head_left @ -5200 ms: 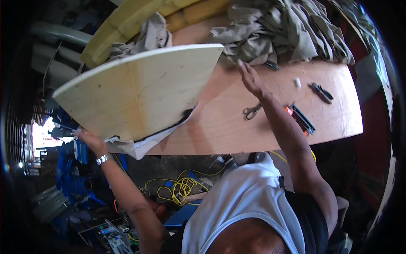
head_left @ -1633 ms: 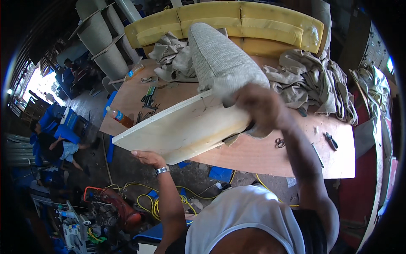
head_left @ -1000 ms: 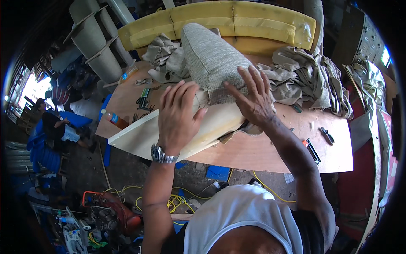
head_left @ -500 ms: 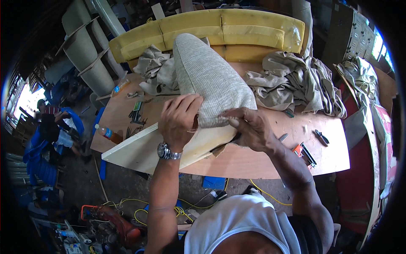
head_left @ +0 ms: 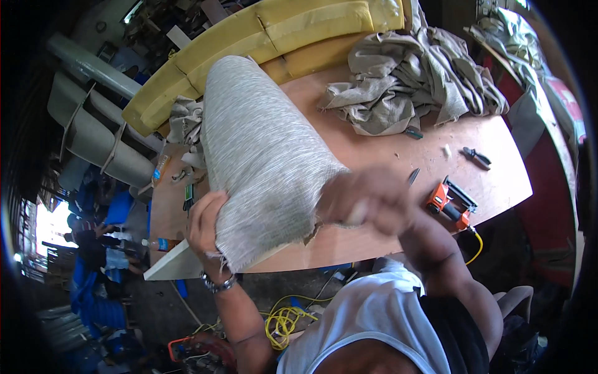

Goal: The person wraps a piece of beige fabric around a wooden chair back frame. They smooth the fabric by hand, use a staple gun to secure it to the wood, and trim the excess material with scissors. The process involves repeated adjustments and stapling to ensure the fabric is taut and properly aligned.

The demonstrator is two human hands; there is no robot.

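Note:
A long rounded piece covered in grey woven fabric (head_left: 268, 156) lies across the worktable, its frayed fabric edge toward me. At the near left corner, my left hand (head_left: 208, 227) is closed on this fabric, with a metal watch on its wrist. My right hand (head_left: 367, 199) is smeared by motion beside the fabric's right edge, so its fingers cannot be made out. From under the fabric at the left juts a pale wooden board (head_left: 168, 263).
On the table (head_left: 386, 240) to the right are an orange staple gun (head_left: 450, 202) with a yellow hose, and pliers (head_left: 476, 158). Loose grey cloth (head_left: 405, 81) is heaped behind. A yellow foam-padded backrest (head_left: 249, 47) borders the far side. A bottle (head_left: 163, 244) stands left.
The view has tilted and shifted. More of the fabric now spreads toward me over the board. My left hand has gone down to its near left corner; my right hand has left its pinch and moves fast.

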